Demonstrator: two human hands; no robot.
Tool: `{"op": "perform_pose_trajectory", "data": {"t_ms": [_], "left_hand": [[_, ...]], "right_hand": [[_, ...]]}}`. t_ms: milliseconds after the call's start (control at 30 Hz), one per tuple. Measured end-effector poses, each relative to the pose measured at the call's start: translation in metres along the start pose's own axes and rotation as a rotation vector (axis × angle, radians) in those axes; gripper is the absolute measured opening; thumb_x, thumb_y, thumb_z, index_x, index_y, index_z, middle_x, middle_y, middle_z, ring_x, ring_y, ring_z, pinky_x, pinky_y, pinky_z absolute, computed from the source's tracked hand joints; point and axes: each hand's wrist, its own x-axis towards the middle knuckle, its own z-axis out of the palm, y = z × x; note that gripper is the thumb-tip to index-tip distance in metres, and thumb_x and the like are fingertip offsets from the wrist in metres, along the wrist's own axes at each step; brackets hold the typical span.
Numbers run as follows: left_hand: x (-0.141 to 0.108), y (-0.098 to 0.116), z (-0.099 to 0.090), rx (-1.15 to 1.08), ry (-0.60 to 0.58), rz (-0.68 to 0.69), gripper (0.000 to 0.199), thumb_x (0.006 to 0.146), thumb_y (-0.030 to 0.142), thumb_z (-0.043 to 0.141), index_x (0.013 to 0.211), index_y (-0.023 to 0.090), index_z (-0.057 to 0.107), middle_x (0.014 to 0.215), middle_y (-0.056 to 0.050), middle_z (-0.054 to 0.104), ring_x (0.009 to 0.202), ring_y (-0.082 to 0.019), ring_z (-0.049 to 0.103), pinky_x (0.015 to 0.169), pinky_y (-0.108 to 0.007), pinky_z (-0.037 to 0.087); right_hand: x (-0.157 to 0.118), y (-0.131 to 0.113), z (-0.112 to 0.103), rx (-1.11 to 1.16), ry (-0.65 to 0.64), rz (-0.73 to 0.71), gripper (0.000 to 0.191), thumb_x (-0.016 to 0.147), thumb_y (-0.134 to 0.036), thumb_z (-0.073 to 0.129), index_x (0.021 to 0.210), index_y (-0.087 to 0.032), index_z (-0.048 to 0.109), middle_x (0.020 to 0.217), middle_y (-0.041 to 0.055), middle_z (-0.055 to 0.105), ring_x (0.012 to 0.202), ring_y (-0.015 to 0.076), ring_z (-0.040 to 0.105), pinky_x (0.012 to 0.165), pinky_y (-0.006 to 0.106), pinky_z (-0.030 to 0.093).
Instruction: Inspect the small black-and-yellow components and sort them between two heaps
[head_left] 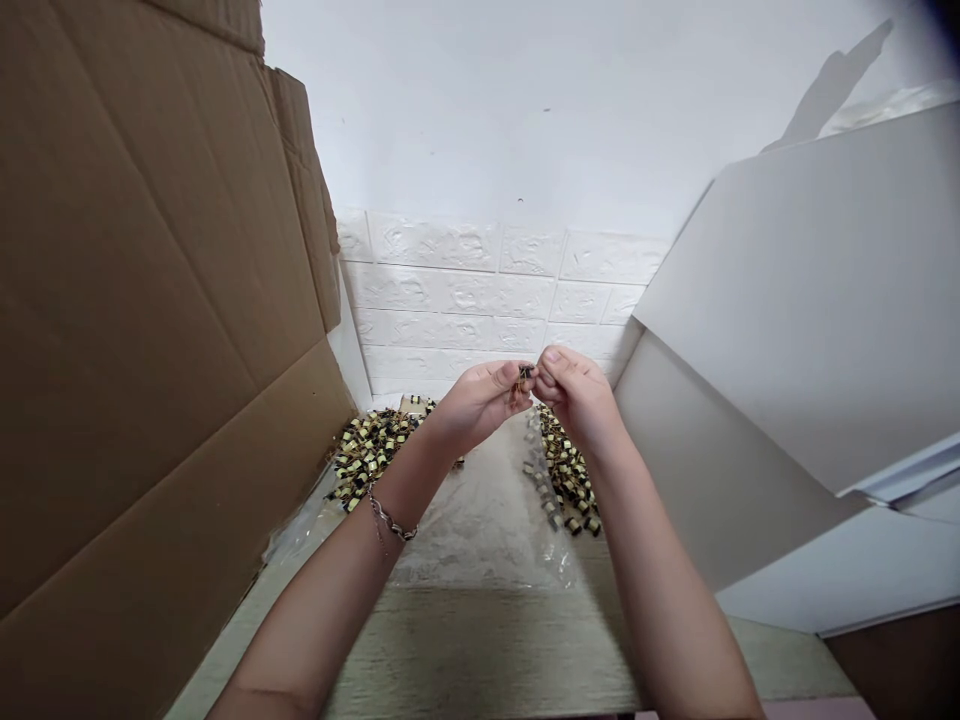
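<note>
Above the middle of the table, my left hand (pixel 480 402) pinches a small wire-wound coil (pixel 526 372) with a dark body and thin copper-coloured leads. My right hand (pixel 576 392) is closed right beside it, thumb and fingers pressed together at the coil's right end. Whatever those fingertips grip is too small to make out. Behind my left forearm lies a heap of yellow-and-black coils (pixel 367 445) with copper leads. A second pile of similar coils (pixel 571 470) is partly covered by my right hand and forearm.
A clear plastic bag (pixel 487 540) lies flat on the pale wooden table (pixel 480 650) between the piles. Tall brown cardboard (pixel 165 300) walls the left side. White panels (pixel 810 300) stand on the right, and a white brick-patterned wall (pixel 465 290) closes the back.
</note>
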Motion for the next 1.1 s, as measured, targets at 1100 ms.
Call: {"op": "perform_pose_trajectory", "data": {"t_ms": [1100], "left_hand": [[-0.01, 0.008, 0.007, 2.082, 0.447, 0.518, 0.018, 0.082, 0.032, 0.042, 0.077, 0.018, 0.052, 0.076, -0.001, 0.059, 0.079, -0.017, 0.051, 0.087, -0.038, 0.02]], "right_hand": [[0.002, 0.008, -0.001, -1.243, 0.058, -0.281, 0.03, 0.085, -0.029, 0.033, 0.056, -0.018, 0.03, 0.05, -0.003, 0.035, 0.052, 0.0108, 0.033, 0.056, 0.025, 0.024]]}}
